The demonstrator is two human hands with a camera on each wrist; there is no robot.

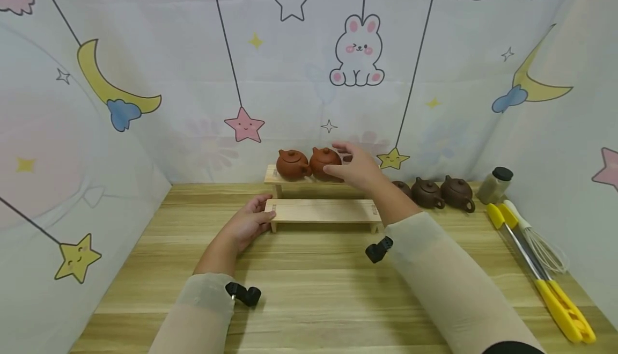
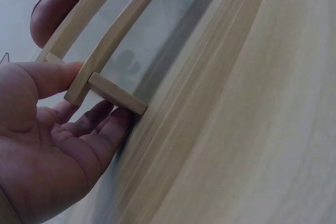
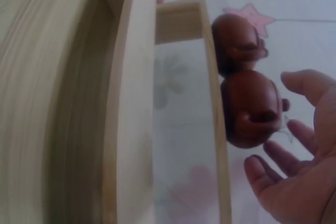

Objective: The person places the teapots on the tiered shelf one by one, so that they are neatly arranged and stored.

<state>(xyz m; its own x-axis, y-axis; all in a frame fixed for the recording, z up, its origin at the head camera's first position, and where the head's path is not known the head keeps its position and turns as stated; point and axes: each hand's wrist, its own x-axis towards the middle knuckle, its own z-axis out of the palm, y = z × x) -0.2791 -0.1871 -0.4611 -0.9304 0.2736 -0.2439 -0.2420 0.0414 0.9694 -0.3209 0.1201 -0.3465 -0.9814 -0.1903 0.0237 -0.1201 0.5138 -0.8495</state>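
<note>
Two reddish-brown clay teapots stand side by side on the upper step of a two-step wooden stand [image 1: 323, 211]: the left teapot [image 1: 292, 166] and the right teapot [image 1: 322, 165]. My right hand [image 1: 361, 170] is beside the right teapot, fingers spread. In the right wrist view a gap shows between the curved fingers [image 3: 294, 166] and that teapot [image 3: 252, 108]. At the stand's left end, my left hand [image 1: 247, 222] grips the lower step. Its thumb [image 2: 58, 77] lies on the board's end, the other fingers by the leg [image 2: 116, 94].
Dark brown teapots [image 1: 426, 193] stand on the table right of the stand, one partly behind my right arm. Further right are a jar with a black lid [image 1: 495, 185], a whisk [image 1: 543, 246] and yellow-ended tongs [image 1: 541, 276]. A printed cloth [image 1: 299, 86] hangs behind.
</note>
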